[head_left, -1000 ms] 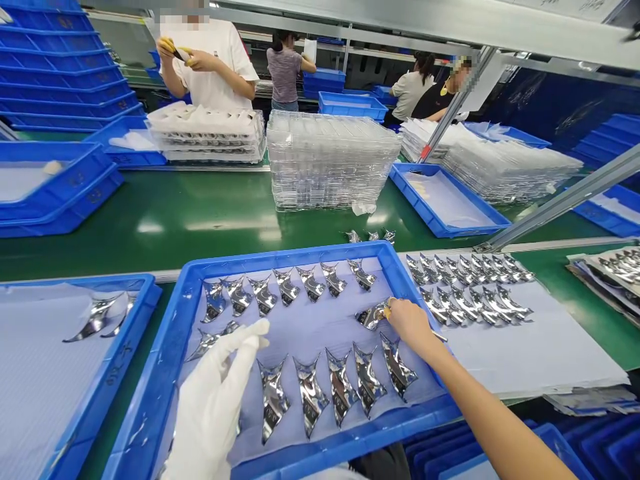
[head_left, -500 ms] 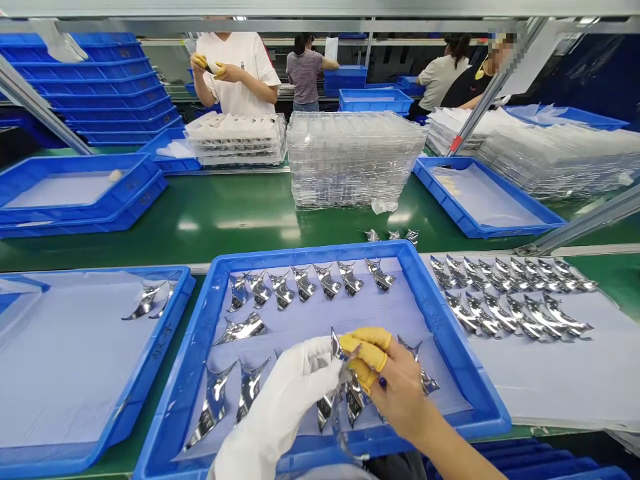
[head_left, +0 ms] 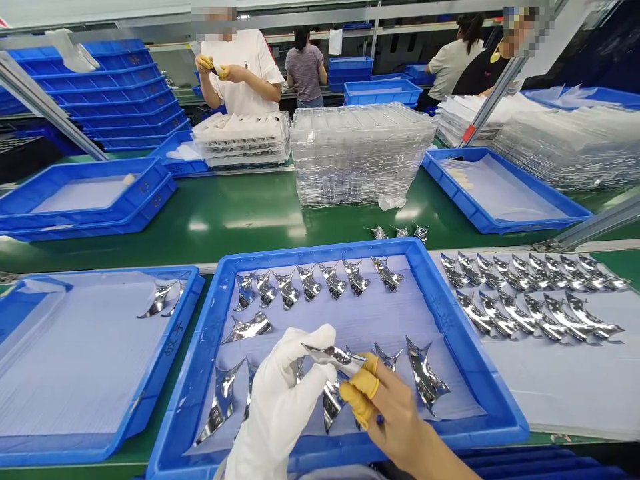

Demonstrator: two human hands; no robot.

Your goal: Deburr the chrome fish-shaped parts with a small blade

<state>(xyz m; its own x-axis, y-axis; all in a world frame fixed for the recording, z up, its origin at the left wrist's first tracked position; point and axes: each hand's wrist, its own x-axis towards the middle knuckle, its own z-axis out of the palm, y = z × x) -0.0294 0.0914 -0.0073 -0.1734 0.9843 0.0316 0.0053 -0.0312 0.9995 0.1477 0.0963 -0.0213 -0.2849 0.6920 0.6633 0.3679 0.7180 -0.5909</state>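
Observation:
My left hand (head_left: 280, 393), in a white glove, pinches one end of a curved chrome trim piece (head_left: 336, 355) between thumb and fingers. On the piece's right end are the fingers of my right hand (head_left: 393, 410), which wears yellow finger cots on several fingertips. The piece lies nearly level between both hands, above a blue tray (head_left: 173, 407) lined with thin white sheet. Similar chrome pieces rest in that tray: a row along the far side, a single piece (head_left: 247, 327) at the left, and several nearer me, such as one (head_left: 425, 375) at the right. My hands partly hide the near ones.
Two rows of chrome pieces (head_left: 537, 320) lie on white sheet at the right. Another blue tray (head_left: 193, 347) at the left holds two pieces. Clear plastic trays (head_left: 360, 157) are stacked on the green table (head_left: 240, 213). Metal posts slant at both sides; co-workers stand beyond.
The held chrome piece has turned from steeply upright to nearly level between my hands. My right hand has dropped slightly lower, and the whole view has shifted a little.

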